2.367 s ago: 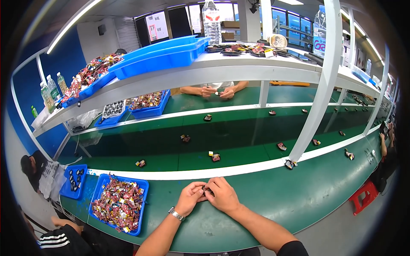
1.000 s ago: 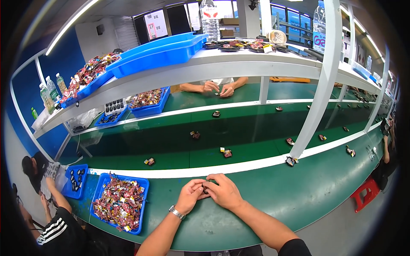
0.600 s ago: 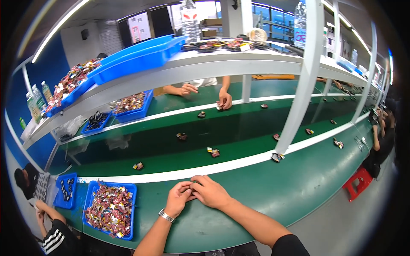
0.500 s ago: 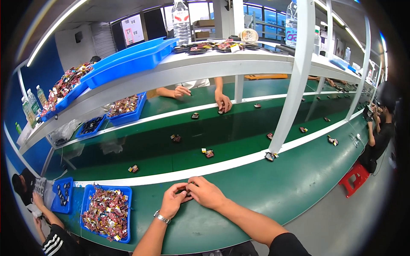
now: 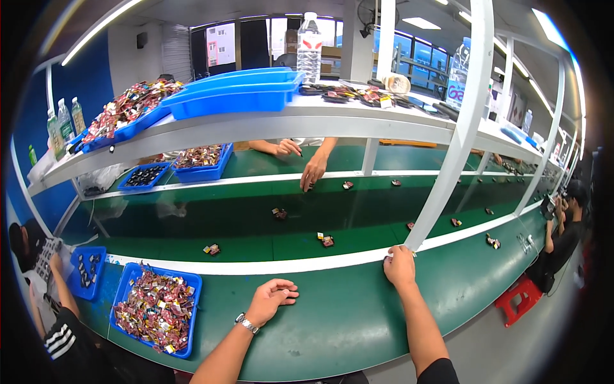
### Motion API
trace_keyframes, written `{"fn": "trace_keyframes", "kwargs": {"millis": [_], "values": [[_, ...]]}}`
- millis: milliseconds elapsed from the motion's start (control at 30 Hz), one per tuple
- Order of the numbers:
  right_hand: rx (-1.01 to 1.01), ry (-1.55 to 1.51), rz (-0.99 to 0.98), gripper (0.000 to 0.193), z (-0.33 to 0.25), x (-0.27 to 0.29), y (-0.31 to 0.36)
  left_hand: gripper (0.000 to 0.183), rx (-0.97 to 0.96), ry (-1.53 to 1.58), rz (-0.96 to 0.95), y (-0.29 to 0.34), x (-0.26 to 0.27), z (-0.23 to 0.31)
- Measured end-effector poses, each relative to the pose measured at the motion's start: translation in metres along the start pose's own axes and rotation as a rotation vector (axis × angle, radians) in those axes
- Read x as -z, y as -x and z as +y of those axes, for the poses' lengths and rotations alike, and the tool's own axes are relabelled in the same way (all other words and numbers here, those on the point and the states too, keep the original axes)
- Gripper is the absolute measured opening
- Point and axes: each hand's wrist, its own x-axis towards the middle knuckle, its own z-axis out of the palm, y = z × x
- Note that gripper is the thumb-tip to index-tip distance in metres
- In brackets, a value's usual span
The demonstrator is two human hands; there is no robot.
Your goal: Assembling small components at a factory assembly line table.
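My left hand [image 5: 274,302], with a metal watch at its wrist, rests over the green tabletop [image 5: 332,326]. Its fingers reach loosely to the right and nothing shows in them. At the foot of the white post, my right hand [image 5: 401,267] has its fingers closed on a small electronic part [image 5: 387,259] beside the white rail; most of that part is hidden under the fingers. On the green belt past the rail lie similar small parts in dark pink, black and yellow, among them one ahead of my hands [image 5: 325,240] and one farther left [image 5: 212,249].
A blue tray [image 5: 198,301] heaped with small parts stands at my left, with a smaller blue tray [image 5: 96,285] behind it. A white post [image 5: 448,153] and an overhead shelf [image 5: 288,128] cross ahead. Opposite, another person's hand [image 5: 313,171] reaches over the belt; co-workers sit left and right.
My hands have parted: the right moved right and forward to the rail by the post, while the left stayed near its place, its fingers loosened. The other person's hand across the belt shifted left.
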Motion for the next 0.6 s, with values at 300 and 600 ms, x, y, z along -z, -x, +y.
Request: {"fn": "trace_keyframes", "kwargs": {"millis": [300, 600], "values": [[-0.118, -0.243, -0.239, 0.061, -0.135, -0.07, -0.037, 0.023, -0.027, 0.074, -0.024, 0.001, 0.014, -0.009], [0.349, -0.924, -0.615, 0.044, -0.167, 0.005, 0.015, 0.037, 0.054, 0.149, 0.014, 0.007, 0.022, -0.005]]}}
